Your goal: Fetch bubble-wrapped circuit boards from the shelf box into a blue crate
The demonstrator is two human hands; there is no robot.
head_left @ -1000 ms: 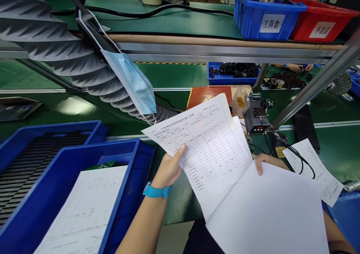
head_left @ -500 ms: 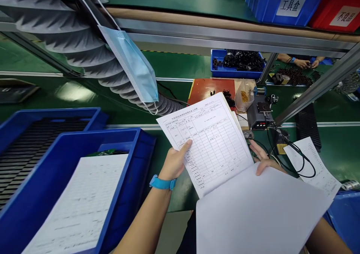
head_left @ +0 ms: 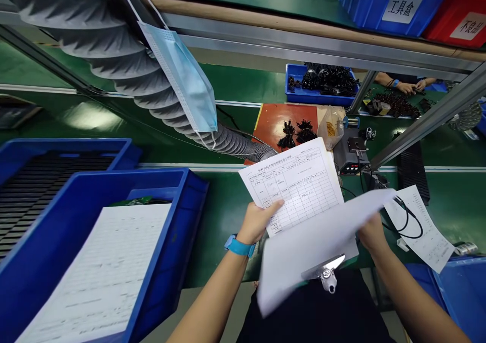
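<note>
My left hand [head_left: 260, 221], with a blue wristband, grips the lower edge of a printed table form [head_left: 296, 186]. My right hand [head_left: 372, 233] holds the far edge of blank-looking white sheets [head_left: 307, 246], which lie across the form's lower part. A metal clipboard clip [head_left: 328, 275] shows under those sheets, joined to the stack as far as I can tell. The sheets are slightly blurred with motion. Below them is my dark clothing.
A blue bin [head_left: 167, 221] holding a paper sheet stands to the left, with a ridged black tray behind it. Ahead lie a loose form [head_left: 419, 221], a soldering station [head_left: 351, 155], a red mat [head_left: 273, 125], a hanging face mask [head_left: 182, 82], and ducting. A co-worker's hands [head_left: 408, 87] work beyond.
The papers have moved up and toward me. The white sheets have swung across the form, with my right hand farther right, and the metal clip now shows. The view has tilted down.
</note>
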